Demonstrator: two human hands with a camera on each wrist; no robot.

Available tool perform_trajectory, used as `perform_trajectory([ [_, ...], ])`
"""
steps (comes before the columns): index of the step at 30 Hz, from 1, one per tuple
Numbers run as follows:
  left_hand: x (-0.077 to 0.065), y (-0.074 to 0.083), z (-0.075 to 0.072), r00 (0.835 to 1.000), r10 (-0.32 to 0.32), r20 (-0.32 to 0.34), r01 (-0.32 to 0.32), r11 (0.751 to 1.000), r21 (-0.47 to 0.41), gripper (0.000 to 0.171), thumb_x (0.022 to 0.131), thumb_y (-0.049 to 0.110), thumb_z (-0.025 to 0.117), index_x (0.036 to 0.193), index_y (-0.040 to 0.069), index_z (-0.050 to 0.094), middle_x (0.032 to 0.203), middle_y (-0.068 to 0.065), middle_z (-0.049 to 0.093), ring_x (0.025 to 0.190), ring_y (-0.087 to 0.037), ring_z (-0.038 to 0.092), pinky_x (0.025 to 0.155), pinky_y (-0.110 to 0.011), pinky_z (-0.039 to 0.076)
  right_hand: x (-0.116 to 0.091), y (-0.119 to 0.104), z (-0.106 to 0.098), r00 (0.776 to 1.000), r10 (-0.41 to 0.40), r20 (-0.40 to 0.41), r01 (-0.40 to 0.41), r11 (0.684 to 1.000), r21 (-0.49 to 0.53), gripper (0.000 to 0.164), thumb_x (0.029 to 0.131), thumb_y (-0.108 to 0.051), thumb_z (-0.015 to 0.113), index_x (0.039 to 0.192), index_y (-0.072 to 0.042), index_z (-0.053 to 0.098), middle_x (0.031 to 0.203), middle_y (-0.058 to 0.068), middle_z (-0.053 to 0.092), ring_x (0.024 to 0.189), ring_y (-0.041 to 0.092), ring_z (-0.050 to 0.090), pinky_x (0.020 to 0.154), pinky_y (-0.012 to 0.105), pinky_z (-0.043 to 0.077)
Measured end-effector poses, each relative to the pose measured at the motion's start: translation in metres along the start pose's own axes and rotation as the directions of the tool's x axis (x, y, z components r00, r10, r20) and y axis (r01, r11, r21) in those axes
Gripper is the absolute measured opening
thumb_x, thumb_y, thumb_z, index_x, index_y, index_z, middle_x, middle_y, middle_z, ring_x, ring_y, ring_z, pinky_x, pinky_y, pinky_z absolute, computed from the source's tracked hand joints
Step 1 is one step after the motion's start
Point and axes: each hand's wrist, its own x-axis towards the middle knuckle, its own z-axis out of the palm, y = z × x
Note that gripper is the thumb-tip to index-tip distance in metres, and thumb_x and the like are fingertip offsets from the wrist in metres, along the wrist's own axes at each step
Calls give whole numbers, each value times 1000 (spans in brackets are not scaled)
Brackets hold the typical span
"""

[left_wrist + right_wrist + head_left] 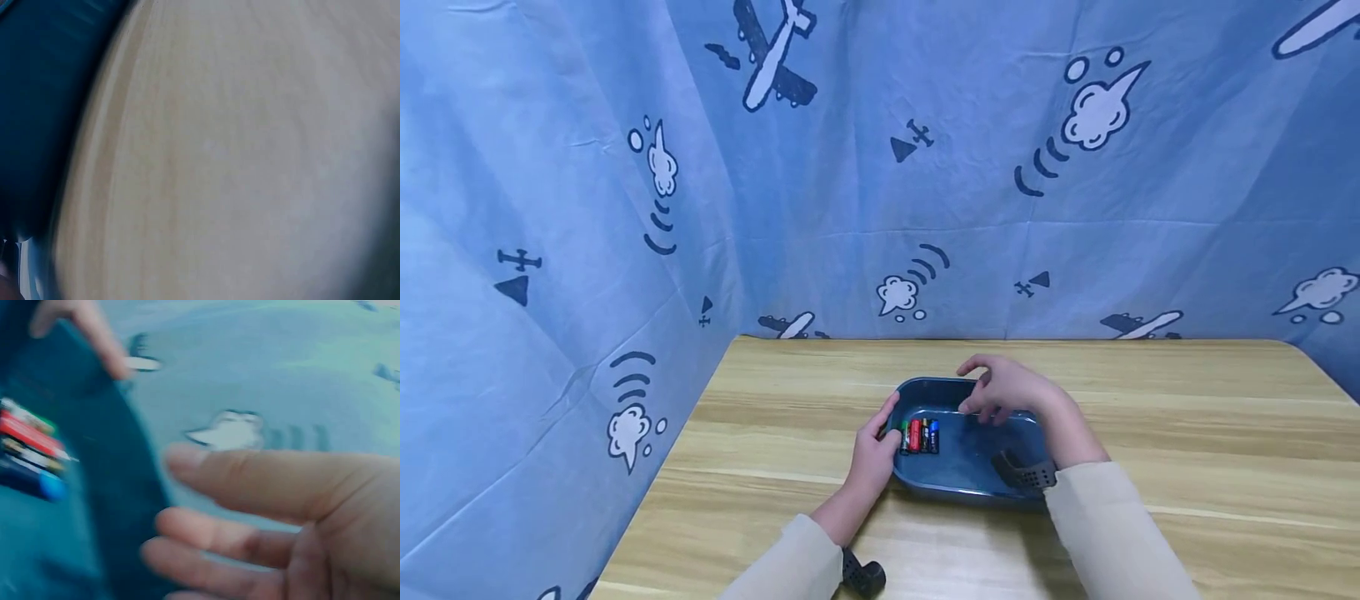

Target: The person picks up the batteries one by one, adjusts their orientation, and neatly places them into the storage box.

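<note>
A dark blue plastic tub (962,475) stands on the table. Several batteries (921,437), coloured green, red, black-gold and blue, lie side by side against its left end. My left hand (874,450) grips the tub's left wall, thumb over the rim on the inside and fingers along the outside. Over the tub's back right part hovers my right hand (1009,390), fingers loosely bent and apart, holding nothing. The right wrist view shows that hand (262,519) blurred, to the right of the batteries (31,447). Only the tub's outer wall (50,94) fills the left wrist view's corner.
The wood-grain table (1195,442) extends on both sides of the tub. Behind it and at the left hangs a blue curtain (970,167) printed with planes and clouds. A black strap (1026,473) sits on the right wrist, and a black wrist device (863,577) on the left.
</note>
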Motion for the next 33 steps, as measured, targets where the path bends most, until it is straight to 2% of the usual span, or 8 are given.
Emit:
perform_trajectory([
  [2, 0, 0, 0, 1000, -5, -6, 5, 1000, 5, 55, 86, -4, 41, 138, 14, 45, 145, -2, 36, 135, -25, 28, 101, -38, 31, -10, 4, -18, 994, -75, -76, 75, 997, -1, 56, 79, -20, 71, 126, -2, 46, 82, 10, 63, 71, 28, 64, 61, 39, 55],
  [6, 0, 0, 1, 1000, -19, -12, 19, 1000, 16, 56, 86, -4, 41, 138, 14, 45, 145, -2, 36, 135, -24, 27, 102, -37, 31, -31, 21, -47, 959, -173, -222, 173, 985, -19, 51, 84, -24, 67, 125, 1, 49, 86, 13, 62, 75, 31, 62, 63, 38, 55],
  [11, -1, 0, -1, 999, -30, -18, 30, 999, 24, 55, 86, -3, 41, 138, 15, 45, 145, -1, 36, 135, -23, 27, 102, -37, 30, -49, 60, -63, 937, -161, -310, 154, 987, -46, 48, 88, -27, 61, 123, 4, 50, 99, 16, 61, 87, 29, 59, 68, 33, 54],
  [17, -7, 12, -5, 999, -52, -2, 52, 999, 15, 54, 87, -5, 39, 139, 10, 43, 146, -5, 34, 136, -26, 25, 103, -38, 29, -60, 109, -56, 953, -103, -285, 106, 994, -8, 43, 90, -22, 58, 120, 8, 52, 101, 15, 62, 87, 20, 58, 68, 34, 53],
  [20, -12, 25, -5, 999, -51, 0, 51, 998, 19, 54, 87, -6, 39, 139, 5, 41, 146, -9, 34, 136, -28, 25, 103, -39, 29, -63, 124, -52, 960, -100, -263, 110, 994, 24, 43, 92, -24, 55, 121, 7, 53, 108, 18, 61, 89, 16, 58, 73, 31, 53],
  [23, -15, 34, -3, 998, -56, -2, 56, 998, 36, 53, 86, -6, 38, 139, 3, 40, 146, -10, 34, 135, -29, 25, 103, -39, 30, -64, 134, -50, 966, -128, -223, 132, 991, 1, 41, 91, -19, 56, 122, 7, 52, 115, 22, 58, 97, 21, 59, 78, 30, 51],
  [28, -16, 35, -1, 998, -67, -4, 67, 997, 47, 53, 87, -6, 37, 139, 3, 40, 146, -10, 33, 136, -28, 25, 103, -39, 29, -65, 144, -45, 976, -183, -121, 177, 982, -63, 57, 76, -11, 71, 123, 12, 48, 119, 27, 52, 108, 41, 49, 89, 48, 45],
  [33, -14, 33, -2, 998, -60, -11, 60, 997, 42, 53, 86, -5, 38, 139, 4, 42, 146, -10, 34, 135, -29, 25, 102, -39, 31, -62, 144, -39, 972, -206, -115, 186, 968, -166, 71, 58, -14, 80, 120, 9, 53, 114, 20, 47, 103, 37, 44, 85, 48, 41],
])
